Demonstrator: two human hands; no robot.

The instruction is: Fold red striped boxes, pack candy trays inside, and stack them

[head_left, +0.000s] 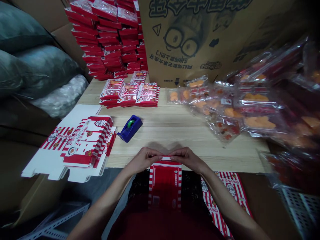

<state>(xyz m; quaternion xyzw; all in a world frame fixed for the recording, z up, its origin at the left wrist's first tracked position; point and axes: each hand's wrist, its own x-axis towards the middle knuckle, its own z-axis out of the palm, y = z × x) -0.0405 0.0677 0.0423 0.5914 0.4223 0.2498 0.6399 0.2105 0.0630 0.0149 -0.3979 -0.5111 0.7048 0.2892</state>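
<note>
A red box with red-and-white striped edges lies against my body at the table's front edge, its lower part dim in shadow. My left hand grips the left of the white flap along its top, thumb and fingers pressed together. From the other side, my right hand pinches the same flap, and the fingertips of both hands nearly meet. A blue tape dispenser with a green core sits beyond my left hand. Left of it, flat striped box blanks are piled on the table.
Packed red boxes lie in short stacks at the back, before a tall stack and a large carton. Clear packets with orange pieces heap on the right. Grey sacks stand left. Striped sheets lie below the table edge.
</note>
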